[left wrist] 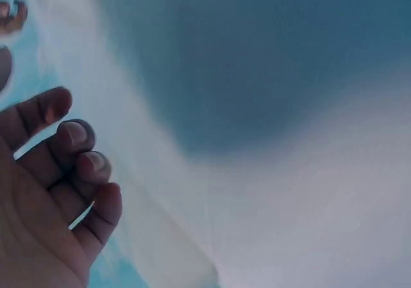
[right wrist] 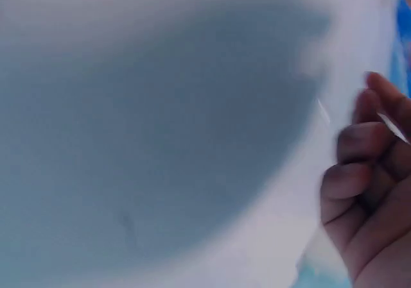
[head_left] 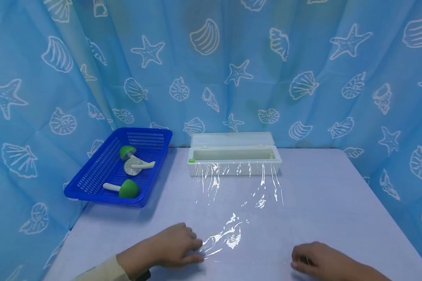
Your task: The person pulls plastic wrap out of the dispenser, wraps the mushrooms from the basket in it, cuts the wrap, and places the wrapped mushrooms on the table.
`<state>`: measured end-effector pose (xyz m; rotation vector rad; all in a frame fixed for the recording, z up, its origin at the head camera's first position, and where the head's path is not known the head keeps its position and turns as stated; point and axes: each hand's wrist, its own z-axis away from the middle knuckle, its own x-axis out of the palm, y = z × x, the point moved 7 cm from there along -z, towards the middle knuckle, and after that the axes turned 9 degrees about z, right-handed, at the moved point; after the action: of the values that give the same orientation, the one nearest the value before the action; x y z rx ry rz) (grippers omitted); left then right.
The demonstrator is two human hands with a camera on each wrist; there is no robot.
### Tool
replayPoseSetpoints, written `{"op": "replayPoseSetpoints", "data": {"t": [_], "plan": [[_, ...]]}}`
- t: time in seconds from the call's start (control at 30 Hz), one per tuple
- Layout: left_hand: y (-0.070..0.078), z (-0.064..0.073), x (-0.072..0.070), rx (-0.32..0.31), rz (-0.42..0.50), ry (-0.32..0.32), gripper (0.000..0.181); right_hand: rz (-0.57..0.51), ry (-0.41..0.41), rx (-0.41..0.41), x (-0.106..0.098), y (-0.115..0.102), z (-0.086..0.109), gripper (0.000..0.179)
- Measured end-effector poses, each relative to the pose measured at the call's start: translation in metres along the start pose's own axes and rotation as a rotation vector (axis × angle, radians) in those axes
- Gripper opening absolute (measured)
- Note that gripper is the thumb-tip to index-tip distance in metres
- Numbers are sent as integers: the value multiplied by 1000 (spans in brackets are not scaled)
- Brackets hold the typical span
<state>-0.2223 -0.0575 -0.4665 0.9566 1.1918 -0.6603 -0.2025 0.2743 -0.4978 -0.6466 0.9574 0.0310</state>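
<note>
A sheet of clear plastic wrap (head_left: 233,240) stretches over the table from a white dispenser box (head_left: 237,169) towards both hands. At its near left corner is my left hand (head_left: 177,246), palm down with thumb and forefinger apart; in the left wrist view the fingers are loosely bent. At the near right corner my right hand (head_left: 320,260) holds the film's edge between thumb and forefinger, its other fingers curled in the right wrist view. The film is so clear that mainly its bright glints show. The box's lid (head_left: 232,139) stands raised at the back.
At the left back of the table stands a blue plastic basket (head_left: 74,191). In it lie green-capped toy mushrooms (head_left: 128,189), one with its pale underside turned up. A small green piece (head_left: 191,160) sits on the box's left end. A blue shell-print curtain (head_left: 239,97) surrounds the table.
</note>
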Motion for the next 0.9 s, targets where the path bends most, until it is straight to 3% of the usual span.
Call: {"op": "replayPoseSetpoints", "data": {"t": [0.1,0.2,0.27,0.37,0.5,0.6,0.73,0.9], "plan": [[-44,-11,-32,-227,100,168,24,-47,166,96,-48,13,-17,20],[-95,-21,-56,-489,253,409,14,-53,395,174,-95,33,-36,25],[-125,-26,-64,-630,386,576,17,-85,514,198,-119,45,-50,32],[-158,-33,-66,-755,613,769,34,-217,657,214,-145,64,-75,43],[-189,-41,-60,-833,934,918,55,-540,765,242,-159,79,-111,53],[-203,-39,-55,-858,1096,1019,62,-769,803,222,-156,79,-137,57],[-209,-41,-51,-826,1205,1141,65,-963,849,197,-149,76,-157,59],[-212,-58,-49,-755,1263,1255,65,-1006,896,231,-151,77,-159,59]]}}
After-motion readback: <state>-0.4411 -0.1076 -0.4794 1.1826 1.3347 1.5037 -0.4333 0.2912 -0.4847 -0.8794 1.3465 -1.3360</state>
